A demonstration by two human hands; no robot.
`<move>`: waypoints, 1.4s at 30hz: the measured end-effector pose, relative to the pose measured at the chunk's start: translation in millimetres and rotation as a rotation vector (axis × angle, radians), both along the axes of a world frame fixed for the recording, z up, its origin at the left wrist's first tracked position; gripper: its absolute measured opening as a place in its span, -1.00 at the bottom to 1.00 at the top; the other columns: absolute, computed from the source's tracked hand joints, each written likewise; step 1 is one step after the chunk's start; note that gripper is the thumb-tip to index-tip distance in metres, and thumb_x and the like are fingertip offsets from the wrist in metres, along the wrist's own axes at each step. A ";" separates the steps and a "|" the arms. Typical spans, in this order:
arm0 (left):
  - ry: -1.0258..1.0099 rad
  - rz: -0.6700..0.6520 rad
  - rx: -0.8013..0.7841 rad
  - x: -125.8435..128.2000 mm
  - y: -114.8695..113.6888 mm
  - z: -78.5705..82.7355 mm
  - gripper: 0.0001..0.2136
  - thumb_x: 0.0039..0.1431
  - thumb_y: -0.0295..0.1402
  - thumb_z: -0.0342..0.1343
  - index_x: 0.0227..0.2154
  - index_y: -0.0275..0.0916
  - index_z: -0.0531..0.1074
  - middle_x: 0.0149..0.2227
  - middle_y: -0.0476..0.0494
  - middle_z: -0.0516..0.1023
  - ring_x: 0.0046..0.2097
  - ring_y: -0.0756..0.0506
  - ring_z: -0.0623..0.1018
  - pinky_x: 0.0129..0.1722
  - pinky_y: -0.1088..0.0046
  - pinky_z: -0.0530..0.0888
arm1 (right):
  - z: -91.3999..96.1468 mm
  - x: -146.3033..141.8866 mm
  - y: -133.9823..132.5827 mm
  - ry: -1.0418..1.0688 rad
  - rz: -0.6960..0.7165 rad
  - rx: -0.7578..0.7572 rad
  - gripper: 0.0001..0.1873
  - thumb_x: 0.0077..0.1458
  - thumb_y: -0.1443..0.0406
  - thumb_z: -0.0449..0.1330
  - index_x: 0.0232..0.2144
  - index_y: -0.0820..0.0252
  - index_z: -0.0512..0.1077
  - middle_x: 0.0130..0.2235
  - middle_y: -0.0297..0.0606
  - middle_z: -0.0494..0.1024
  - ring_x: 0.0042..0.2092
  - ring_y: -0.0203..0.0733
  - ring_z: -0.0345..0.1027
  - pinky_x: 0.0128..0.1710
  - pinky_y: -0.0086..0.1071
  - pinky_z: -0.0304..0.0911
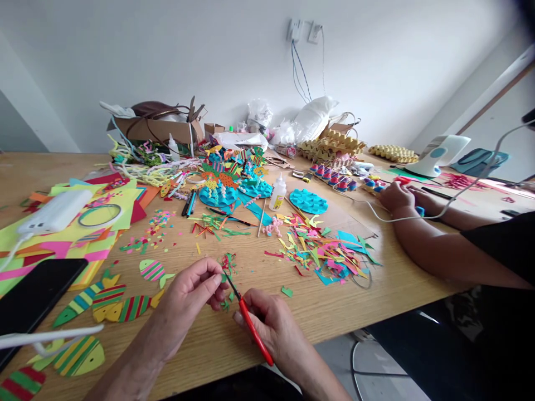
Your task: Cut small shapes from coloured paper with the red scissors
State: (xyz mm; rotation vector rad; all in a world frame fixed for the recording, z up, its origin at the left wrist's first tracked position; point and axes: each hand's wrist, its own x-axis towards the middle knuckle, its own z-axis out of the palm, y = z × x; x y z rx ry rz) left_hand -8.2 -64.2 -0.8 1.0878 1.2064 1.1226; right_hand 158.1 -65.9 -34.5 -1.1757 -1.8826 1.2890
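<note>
My right hand (278, 326) grips red-handled scissors (254, 329), their dark blades pointing up and left. The blade tips meet a small green paper piece (224, 277) pinched in the fingers of my left hand (188, 295). Tiny red and green paper scraps (229, 262) lie on the table just beyond my fingertips. Left of my left hand are several striped paper fish, including a pink and green one (152, 270) and a red and green one with a yellow head (132, 308).
A black phone (39, 301) and a white power bank (54, 211) lie at left. Cut paper scraps (321, 250), a glue bottle (278, 193) and a blue egg-carton piece (308, 201) are ahead. At right, a co-worker's arms (430, 239) rest over the table (355, 303).
</note>
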 end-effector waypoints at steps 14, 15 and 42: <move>0.154 0.078 0.039 4.3 -0.9 -1.0 -0.92 -0.06 -0.35 0.12 -0.57 -0.22 0.41 -0.64 0.09 0.32 -0.54 0.01 0.31 -0.52 0.54 0.28 | 10.6 -15.4 18.0 0.313 -0.242 0.045 -0.83 -0.09 0.28 0.22 -0.39 0.15 0.31 -0.40 -0.35 0.42 -0.42 -0.30 0.21 -0.45 -0.48 0.14; 0.165 0.078 0.048 5.1 -1.3 -1.5 -0.92 -0.06 -0.35 0.12 -0.57 -0.22 0.41 -0.64 0.09 0.32 -0.53 0.01 0.31 -0.52 0.54 0.28 | 11.7 -17.4 18.5 0.333 -0.242 0.042 -0.84 -0.09 0.30 0.21 -0.40 0.15 0.30 -0.40 -0.34 0.43 -0.42 -0.30 0.21 -0.45 -0.47 0.15; 0.219 -0.103 0.091 3.2 -1.2 -8.2 -0.90 -0.04 -0.35 0.07 -0.59 -0.22 0.40 -0.62 0.07 0.28 -0.52 -0.01 0.28 -0.53 0.53 0.25 | 22.4 -20.0 21.7 0.308 -0.173 0.027 -0.87 -0.15 0.42 0.10 -0.46 0.16 0.23 -0.47 -0.41 0.32 -0.42 -0.31 0.20 -0.44 -0.46 0.16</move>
